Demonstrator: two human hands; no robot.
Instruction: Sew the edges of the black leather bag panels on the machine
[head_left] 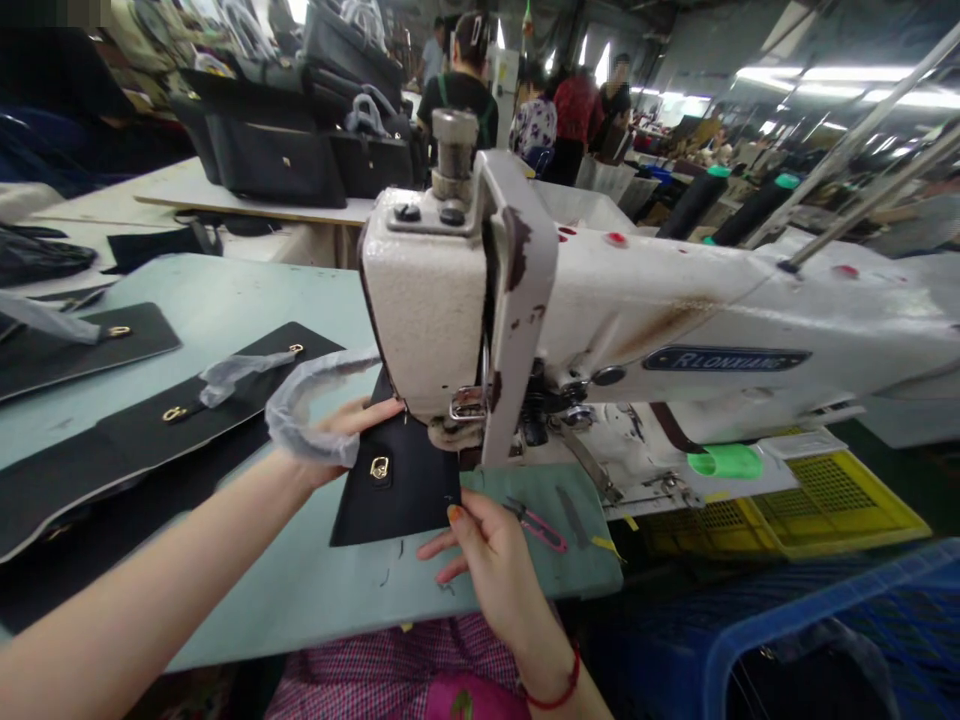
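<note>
A black leather-like panel (409, 480) with a gold-coloured clasp fitting (380, 468) lies beneath the head of a white sewing machine (427, 300). My left hand (349, 420) rests on the panel's left part, fingers stretched toward the needle area; some are hidden. A handle wrapped in clear plastic (292, 400) loops over that hand. At the panel's right edge, the thumb and index finger of my right hand (495, 555) pinch its border, while the other fingers hang loose. The needle tip is hidden behind the machine head.
Pink-handled thread snips (544, 525) lie right of my right hand. More black panels (135, 430) with wrapped handles cover the left side of the table (300, 610). A blue crate (720, 640) stands lower right. Black bags (270, 150) and several people are behind.
</note>
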